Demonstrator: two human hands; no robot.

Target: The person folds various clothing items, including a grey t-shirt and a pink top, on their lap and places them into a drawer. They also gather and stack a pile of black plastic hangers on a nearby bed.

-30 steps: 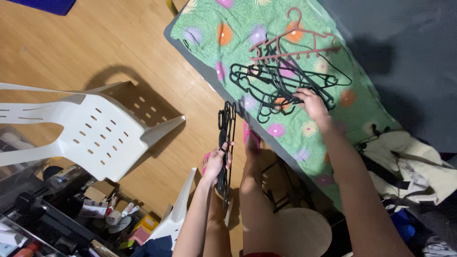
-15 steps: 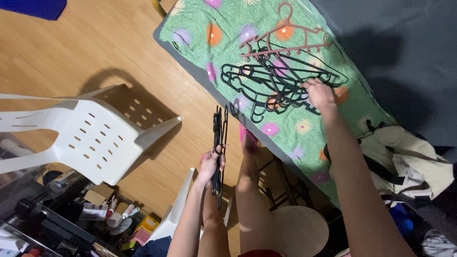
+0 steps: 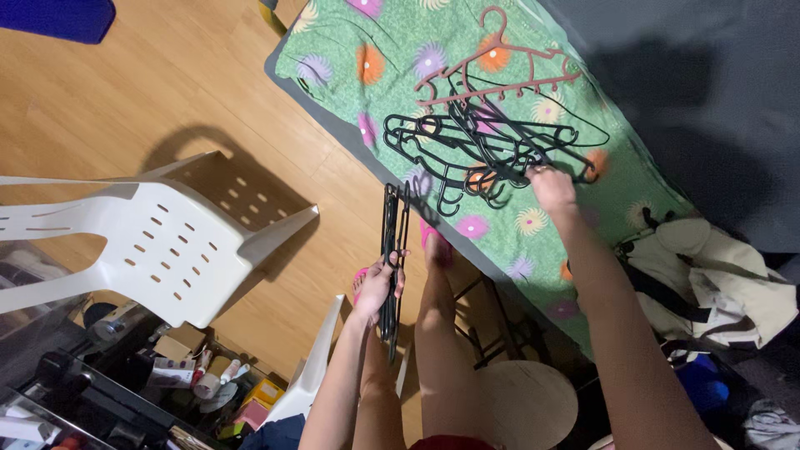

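My left hand [image 3: 379,282] grips a stack of black hangers [image 3: 392,242] held on edge over the wooden floor, beside the table. A tangled pile of black hangers [image 3: 471,146] lies on the green flowered cloth [image 3: 400,42] that covers the table. My right hand [image 3: 550,187] reaches into the pile's near right side, fingers closed on one black hanger there. A pink hanger [image 3: 500,71] lies across the far side of the pile.
A white plastic chair [image 3: 150,237] stands on the floor at left. Clutter of small bottles and boxes [image 3: 192,371] fills the lower left. A cream bag with black straps [image 3: 717,279] sits at the table's right end. A round stool [image 3: 525,404] stands under me.
My right hand has shifted along the pile's near edge and pulled slightly toward me. My left hand keeps its stack, lifted a little and tilted nearer the table.
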